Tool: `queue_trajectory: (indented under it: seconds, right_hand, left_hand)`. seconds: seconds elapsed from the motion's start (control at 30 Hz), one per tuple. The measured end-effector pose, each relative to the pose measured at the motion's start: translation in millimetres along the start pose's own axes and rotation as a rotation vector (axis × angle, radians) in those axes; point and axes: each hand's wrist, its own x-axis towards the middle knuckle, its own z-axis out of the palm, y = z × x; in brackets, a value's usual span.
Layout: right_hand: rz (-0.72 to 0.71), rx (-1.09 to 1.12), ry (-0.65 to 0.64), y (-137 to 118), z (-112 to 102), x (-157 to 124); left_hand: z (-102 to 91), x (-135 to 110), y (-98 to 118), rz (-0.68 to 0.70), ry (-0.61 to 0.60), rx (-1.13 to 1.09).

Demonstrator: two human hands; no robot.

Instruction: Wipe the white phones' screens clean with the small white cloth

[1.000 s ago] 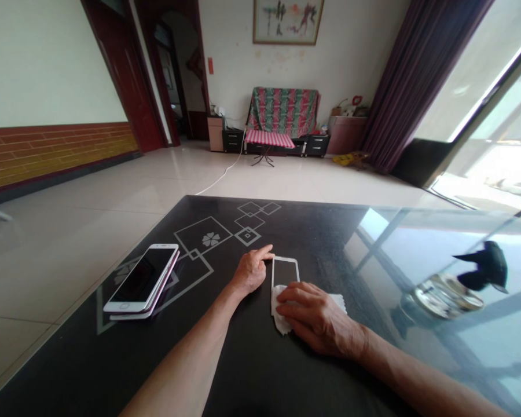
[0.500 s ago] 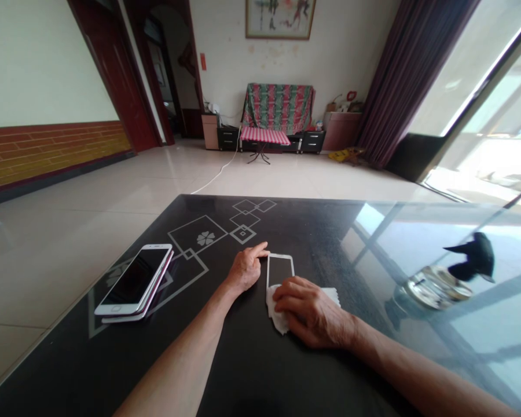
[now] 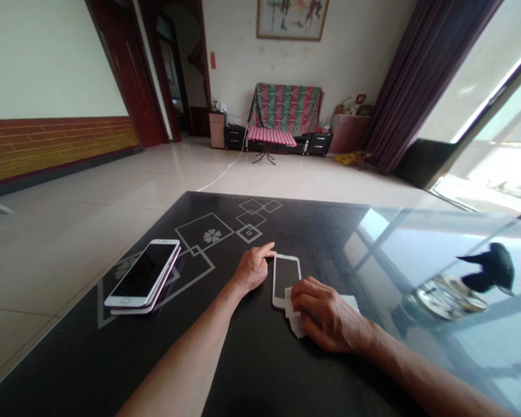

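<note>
A white-framed smartphone (image 3: 285,271) lies face up on the dark table, its top pointing away from me. My left hand (image 3: 252,267) is beside its upper left corner, one finger stretched out and touching the edge there; the other fingers are partly hidden. Bunched under the fingers of my right hand (image 3: 325,313) is a white tissue (image 3: 296,324), pressed at the phone's lower right part and covering that corner. To the left, another white smartphone (image 3: 146,272) lies face up, stacked on a further phone with a purplish edge (image 3: 160,298).
The glossy black table (image 3: 252,365) carries a grey diamond pattern. On its right stands a glass bowl (image 3: 449,298) with a black object (image 3: 490,269) at its rim. Beyond the table are a tiled floor and a small stand with a pink striped top (image 3: 271,136).
My right hand has slid the tissue right and slightly down, uncovering more of the phone's lower end. My left hand stays at the phone's corner. The whole view has shifted slightly.
</note>
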Motion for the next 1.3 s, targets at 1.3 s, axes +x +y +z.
queue_trajectory:
  seconds: [1.3]
  right_hand:
    - [-0.022,0.049,0.071,-1,20,5]
  left_hand:
    - [-1.2,-1,0,0.013,0.007,-0.008]
